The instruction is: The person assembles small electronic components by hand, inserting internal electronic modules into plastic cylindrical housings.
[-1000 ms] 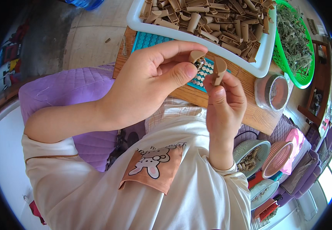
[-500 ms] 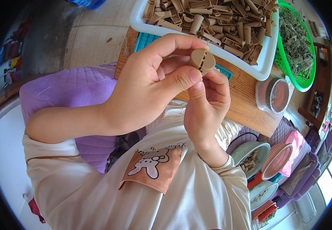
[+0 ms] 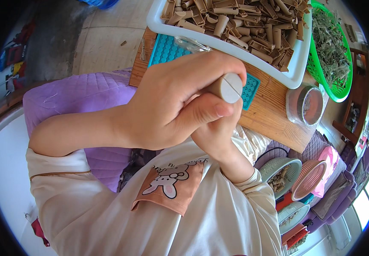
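Note:
A tan plastic cylinder made of two halves is held up over the table's near edge, its round end facing up and a thin straight seam running across it. My left hand is closed around its upper part, index finger curled over the far side and thumb along the near side. Just below, my right hand is closed at the cylinder's lower part, pressed against the left hand. Most of the right fingers and the cylinder's lower length are hidden.
A white tub heaped with tan half-cylinder pieces stands beyond my hands, beside a green basket of clear plastic bits. On the wooden table lie a teal studded mat and a tape roll. Baskets stand at right.
The gap between the cylinder's halves has closed to a thin seam. My left hand has wrapped further round it, and my right hand has slipped lower, behind the left.

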Motion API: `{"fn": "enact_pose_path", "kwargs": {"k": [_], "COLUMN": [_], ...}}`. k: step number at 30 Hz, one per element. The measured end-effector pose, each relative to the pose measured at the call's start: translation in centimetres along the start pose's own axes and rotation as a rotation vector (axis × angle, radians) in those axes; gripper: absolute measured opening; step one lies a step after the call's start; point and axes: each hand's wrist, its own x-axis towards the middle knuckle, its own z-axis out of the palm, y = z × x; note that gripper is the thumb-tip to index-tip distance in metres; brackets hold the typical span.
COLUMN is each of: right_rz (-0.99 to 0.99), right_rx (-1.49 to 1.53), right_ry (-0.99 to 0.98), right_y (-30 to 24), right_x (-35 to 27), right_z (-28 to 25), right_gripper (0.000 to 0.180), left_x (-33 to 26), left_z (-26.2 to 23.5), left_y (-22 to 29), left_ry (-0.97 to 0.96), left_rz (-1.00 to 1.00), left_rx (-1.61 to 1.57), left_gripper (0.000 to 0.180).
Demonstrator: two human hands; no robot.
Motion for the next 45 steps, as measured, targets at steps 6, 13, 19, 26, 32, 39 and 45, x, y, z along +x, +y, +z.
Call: {"fn": "enact_pose_path", "kwargs": {"k": [6,13,19,26,32,39,45], "right_rz": [-0.151,-0.021,0.092,0.459,0.284,0.375,0.401], "right_rx": [0.145,0.139,-0.206,-1.011,-1.283,-1.387,-0.972], "right_ry": [0.145,-0.101,-0.492,0.204,-0.229,-0.289,-0.053], "right_y": [0.4,1.5,2.4,8.4,12.2,12.0,11.6], "right_x": [-0.1,-1.5,0.9,1.7,2.4,3.1,2.3], "right_z": [1.5,0.3,-9.0,-26.2,-29.0,-27.7,-29.2], "right_gripper": [0.015,0.016,0.019,0.014,0.019,0.017,0.015], "left_x": [0.2,-0.4,-0.6,0.6,0.2,0.3,0.2], "left_z": [0.1,0.9,0.6,-0.1,1.1,1.0,1.0], "left_y": [0.3,-0.4,-0.1,0.8,-0.1,0.0,-0.3], "left_ry": [-0.024,-0.041,0.024,-0.157,-0.312,-0.241,-0.18], "left_rz": [0.041,0.044,-0.208,-0.576,-0.852,-0.956,-1.06], "left_rx": [-0.011,-0.005,-0.292,-0.57,-0.843,-0.915,-0.93], "left_gripper": [0.043,0.038,0.05,0.041,0.031,0.029,0.031]}}
